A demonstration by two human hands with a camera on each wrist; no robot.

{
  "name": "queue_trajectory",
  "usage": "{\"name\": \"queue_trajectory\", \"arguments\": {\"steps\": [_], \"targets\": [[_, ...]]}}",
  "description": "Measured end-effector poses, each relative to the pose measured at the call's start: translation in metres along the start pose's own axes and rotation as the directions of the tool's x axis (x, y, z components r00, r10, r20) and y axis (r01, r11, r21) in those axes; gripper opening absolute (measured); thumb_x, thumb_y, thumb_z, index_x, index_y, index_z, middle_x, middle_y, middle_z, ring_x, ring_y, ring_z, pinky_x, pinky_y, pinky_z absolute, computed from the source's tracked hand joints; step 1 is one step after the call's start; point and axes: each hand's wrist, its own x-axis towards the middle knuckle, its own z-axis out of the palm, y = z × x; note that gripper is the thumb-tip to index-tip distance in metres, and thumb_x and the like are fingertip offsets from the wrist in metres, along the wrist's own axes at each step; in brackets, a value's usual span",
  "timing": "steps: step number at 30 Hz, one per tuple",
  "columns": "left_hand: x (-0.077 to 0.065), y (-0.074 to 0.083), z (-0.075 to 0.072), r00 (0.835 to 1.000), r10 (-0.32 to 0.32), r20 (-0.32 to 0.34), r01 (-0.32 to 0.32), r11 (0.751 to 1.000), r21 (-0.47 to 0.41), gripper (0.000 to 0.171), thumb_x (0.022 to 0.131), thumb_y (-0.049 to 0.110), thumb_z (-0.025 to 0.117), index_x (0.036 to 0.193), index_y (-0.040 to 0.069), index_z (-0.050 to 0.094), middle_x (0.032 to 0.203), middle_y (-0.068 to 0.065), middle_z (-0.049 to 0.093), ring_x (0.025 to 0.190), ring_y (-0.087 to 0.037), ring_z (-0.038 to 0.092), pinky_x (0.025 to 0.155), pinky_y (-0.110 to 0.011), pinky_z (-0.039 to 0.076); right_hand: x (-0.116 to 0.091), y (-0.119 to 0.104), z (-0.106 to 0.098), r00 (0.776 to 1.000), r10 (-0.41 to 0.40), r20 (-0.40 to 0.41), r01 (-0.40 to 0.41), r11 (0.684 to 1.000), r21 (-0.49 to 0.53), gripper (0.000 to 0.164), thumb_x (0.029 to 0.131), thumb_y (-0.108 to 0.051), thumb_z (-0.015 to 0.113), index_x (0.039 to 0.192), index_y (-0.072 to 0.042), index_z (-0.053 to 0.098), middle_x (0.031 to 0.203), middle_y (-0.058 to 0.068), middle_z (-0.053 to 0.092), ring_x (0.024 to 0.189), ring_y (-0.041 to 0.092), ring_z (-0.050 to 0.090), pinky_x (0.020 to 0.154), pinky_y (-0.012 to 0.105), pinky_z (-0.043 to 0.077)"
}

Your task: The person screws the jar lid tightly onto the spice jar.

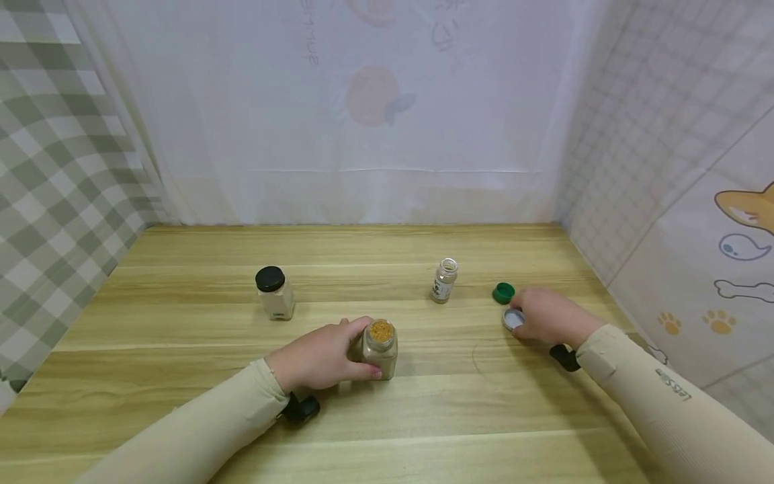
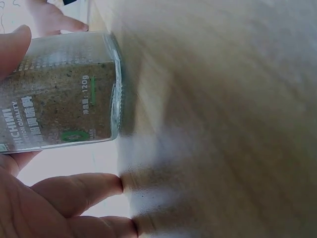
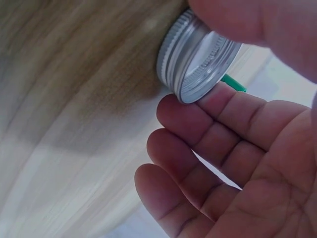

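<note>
My left hand (image 1: 320,356) grips a square glass seasoning jar (image 1: 384,361), thumb on one side and fingers on the other. The jar stands upright and uncapped on the table, and orange-brown seasoning shows in its mouth. Printed text and brown contents show through the jar's glass (image 2: 59,104) in the left wrist view. Farther right, my right hand (image 1: 547,316) pinches a silver screw lid (image 1: 513,320) between thumb and fingers. In the right wrist view the lid (image 3: 181,59) sits at the tabletop, its hollow side turned toward the palm.
Just behind the right hand lies a green cap (image 1: 503,293). A small uncapped glass bottle (image 1: 443,286) with a white label stands between the hands, farther back. At the left is a jar with a black lid (image 1: 270,278). Fabric-covered walls (image 1: 363,195) border the wooden table (image 1: 199,269).
</note>
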Motion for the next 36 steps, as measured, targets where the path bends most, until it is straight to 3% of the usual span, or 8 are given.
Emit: {"name": "queue_trajectory", "arguments": {"steps": [12, 24, 32, 36], "targets": [[0.0001, 0.0002, 0.0001, 1.0, -0.01, -0.007, 0.01, 1.0, 0.013, 0.056, 0.091, 0.042, 0.084, 0.138, 0.033, 0.056, 0.124, 0.012, 0.075, 0.147, -0.037, 0.049, 0.131, -0.054, 0.02, -0.0022, -0.0002, 0.0009, 1.0, -0.011, -0.022, 0.011, 1.0, -0.012, 0.034, 0.084, -0.018, 0.086, 0.109, 0.003, 0.074, 0.102, 0.011, 0.072, 0.085, 0.021, 0.061, 0.074, 0.039, 0.054], [0.0008, -0.0005, 0.001, 1.0, -0.01, -0.005, 0.011, 1.0, 0.008, 0.056, 0.091, 0.041, 0.084, 0.138, 0.032, 0.055, 0.124, 0.013, 0.074, 0.143, -0.027, 0.056, 0.132, -0.052, 0.018, -0.0023, -0.0008, 0.0025, 0.998, -0.046, -0.043, 0.045, 0.999, -0.017, 0.029, 0.084, -0.015, 0.085, 0.106, 0.001, 0.073, 0.102, 0.01, 0.071, 0.085, 0.021, 0.062, 0.075, 0.039, 0.055], [0.0004, -0.002, 0.0016, 1.0, -0.018, -0.008, 0.018, 1.0, 0.019, 0.057, 0.09, 0.045, 0.083, 0.139, 0.034, 0.054, 0.127, 0.011, 0.074, 0.151, -0.043, 0.042, 0.13, -0.056, 0.022, 0.0025, -0.0017, 0.0045, 0.998, -0.054, -0.043, 0.053, 0.999, -0.01, 0.026, 0.087, -0.015, 0.082, 0.106, 0.0, 0.072, 0.095, 0.006, 0.07, 0.081, 0.017, 0.06, 0.074, 0.038, 0.055], [0.0004, -0.0024, 0.0015, 1.0, -0.012, -0.008, 0.012, 1.0, 0.016, 0.057, 0.09, 0.044, 0.084, 0.138, 0.034, 0.054, 0.127, 0.011, 0.074, 0.15, -0.042, 0.044, 0.13, -0.055, 0.022, 0.0039, -0.0045, 0.0038, 0.997, -0.051, -0.06, 0.051, 0.999, -0.008, 0.026, 0.087, -0.016, 0.081, 0.104, 0.0, 0.071, 0.09, 0.005, 0.068, 0.077, 0.017, 0.059, 0.073, 0.037, 0.054]]}}
